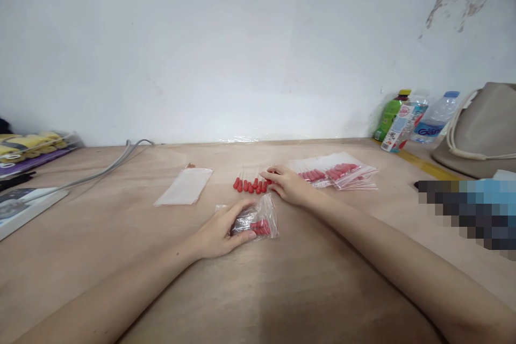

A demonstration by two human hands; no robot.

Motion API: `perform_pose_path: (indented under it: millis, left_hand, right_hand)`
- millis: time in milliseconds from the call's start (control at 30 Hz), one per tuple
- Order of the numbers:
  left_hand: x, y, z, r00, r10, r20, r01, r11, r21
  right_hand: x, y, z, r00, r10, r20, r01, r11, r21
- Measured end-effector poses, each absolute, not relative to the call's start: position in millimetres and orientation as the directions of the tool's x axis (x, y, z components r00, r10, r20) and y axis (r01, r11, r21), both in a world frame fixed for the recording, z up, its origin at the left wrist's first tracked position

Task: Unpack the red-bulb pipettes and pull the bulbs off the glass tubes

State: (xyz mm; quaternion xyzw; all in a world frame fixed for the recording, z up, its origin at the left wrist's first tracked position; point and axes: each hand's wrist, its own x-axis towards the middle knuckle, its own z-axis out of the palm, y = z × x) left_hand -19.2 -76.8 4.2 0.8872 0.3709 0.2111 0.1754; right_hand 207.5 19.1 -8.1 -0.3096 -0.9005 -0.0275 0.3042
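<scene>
My left hand (223,228) grips a small clear zip bag (272,215) from its left side, thumb in front and fingers behind. Inside that bag lie several droppers with red bulbs (261,227). Beyond it, a row of loose red-bulbed droppers (245,187) lies on the table, thin clear stems pointing to the wall. At the right end of this row, my right hand (284,183) has its fingertips closed on a dropper; its stem is partly hidden. To the right of that hand sits a pile of filled bags (350,172). A stack of flat zip bags (184,187) lies on the left.
Several bottles (437,118) and a carton (399,129) stand against the wall at the right, beside a beige bag (479,129). A grey cable (108,166) runs over a white board (32,207) at left. Yellow packaged items (36,145) lie behind it.
</scene>
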Motion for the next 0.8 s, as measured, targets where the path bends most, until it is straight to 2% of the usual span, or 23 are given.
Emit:
perform_pose_path:
  millis: [167, 433, 667, 800]
  left_hand:
    - [-18, -77, 6, 0.642, 0.728, 0.242, 0.578, -0.666, 0.472]
    - [-18, -77, 6, 0.656, 0.706, 0.268, 0.548, -0.689, 0.474]
    - [-17, -78, 6, 0.649, 0.714, 0.260, 0.552, -0.678, 0.485]
    - [-18, -78, 5, 0.641, 0.727, 0.247, 0.570, -0.666, 0.482]
  right_hand:
    - [208, 16, -5, -0.610, 0.580, 0.539, 0.562, 0.797, -0.222]
    - [209, 5, 4, -0.451, 0.732, 0.511, 0.762, 0.614, -0.207]
    - [188, 5, 3, -0.499, 0.726, 0.474, 0.740, 0.641, -0.203]
    - [191, 5, 2, -0.433, 0.711, 0.554, 0.716, 0.645, -0.267]
